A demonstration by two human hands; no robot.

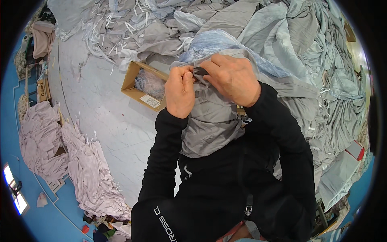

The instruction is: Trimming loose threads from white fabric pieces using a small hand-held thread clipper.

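Observation:
Grey fabric (pixel 209 125) drapes over my lap and up to my hands, with a blue-and-white patterned part (pixel 213 42) just beyond them. My left hand (pixel 180 90) is closed, pinching an edge of the grey fabric between thumb and fingers. Close beside it, my right hand (pixel 234 76) is closed around a small black pointed tool (pixel 200 71), perhaps thread snips; most of it is hidden in the palm. The tool's tip meets the fabric near my left fingertips.
Left of my hands, an open cardboard box (pixel 147 98) holds thread scraps. Heaped grey and pale blue cloth (pixel 306 36) with white ties covers the table's far and right sides. Pinkish cloth (pixel 86 169) hangs along the left edge of the pale table (pixel 113 133).

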